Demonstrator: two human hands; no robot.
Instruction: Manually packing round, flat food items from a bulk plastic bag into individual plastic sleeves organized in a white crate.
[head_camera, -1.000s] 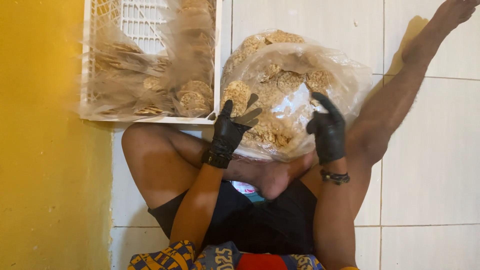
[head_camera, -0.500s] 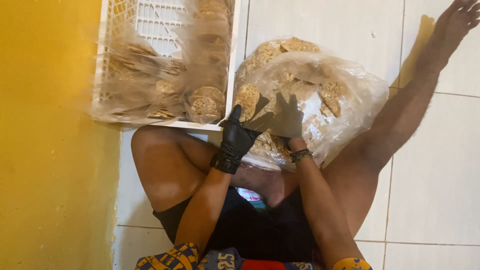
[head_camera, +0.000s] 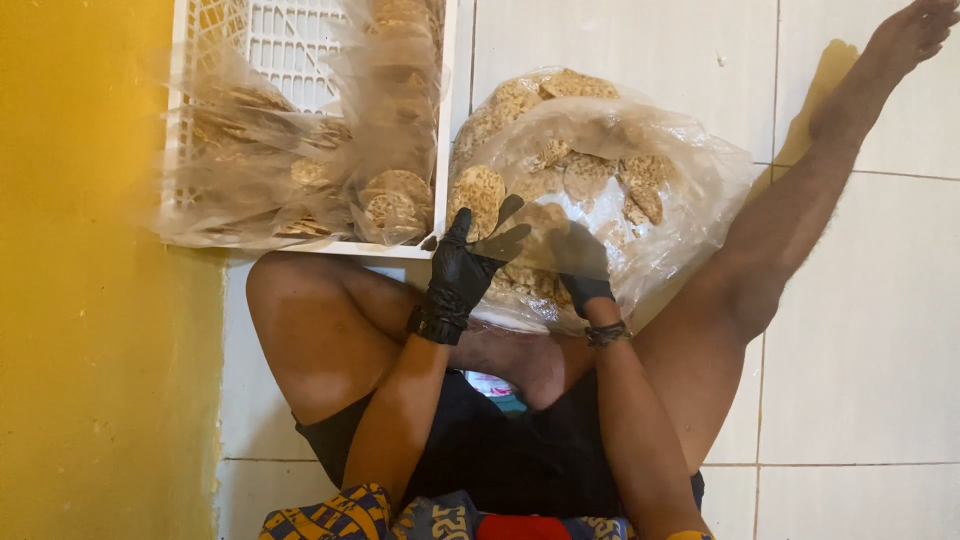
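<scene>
A big clear plastic bag (head_camera: 690, 190) full of round tan crackers (head_camera: 585, 175) lies on the tiled floor between my bare legs. My left hand (head_camera: 462, 272), in a black glove, is at the bag's near left edge, fingers spread upward and gripping the plastic there. My right hand (head_camera: 580, 272), also gloved in black, reaches inside the bag among the crackers. It shows only dimly through the plastic, so its fingers are unclear. A dark band sits on my right wrist (head_camera: 604, 333).
A white plastic crate (head_camera: 300, 40) at the upper left holds several smaller clear bags of crackers (head_camera: 395, 200). A yellow wall (head_camera: 90, 300) runs along the left side. My right leg (head_camera: 800, 200) stretches out across the white tiles.
My right hand has gone from the outside of the bag's right side into the bag. My left hand stays at the bag's left edge. The view has shifted slightly.
</scene>
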